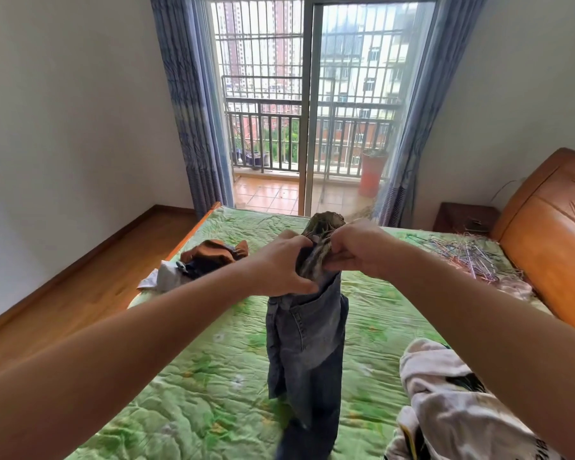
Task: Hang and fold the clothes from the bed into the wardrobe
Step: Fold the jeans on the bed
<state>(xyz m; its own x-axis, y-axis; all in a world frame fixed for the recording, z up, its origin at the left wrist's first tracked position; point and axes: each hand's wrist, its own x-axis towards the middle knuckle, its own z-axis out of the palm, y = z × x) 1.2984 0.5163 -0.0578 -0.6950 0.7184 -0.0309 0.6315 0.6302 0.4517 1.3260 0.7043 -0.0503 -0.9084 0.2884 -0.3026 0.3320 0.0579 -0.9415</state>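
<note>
Fingers point(296, 242) of the left hand point(279, 265) are curled over the top of the jeans point(307, 343), with the thumb pressed against the denim from below, so that hand is clamped on the waistband. From my seat I see the right hand point(359, 249) just beside it, its fingertips point(337, 258) pinching the same bunched top edge. The two hands are almost touching, with only the gathered cloth between them.

Above the knuckles a tuft of olive patterned cloth point(324, 224) sticks up. I cannot tell whether it is part of the jeans or a separate piece.

The jeans hang straight down from both grips, above the green quilted bed point(213, 376), with their lower end blurred near the bottom of the view.

On the bed's left edge lies a small heap of brown, dark and white clothes point(210, 257). A white garment point(445, 393) lies crumpled at lower right, partly behind my right forearm. Wire hangers point(472, 257) are piled near the wooden headboard point(551, 247).
</note>
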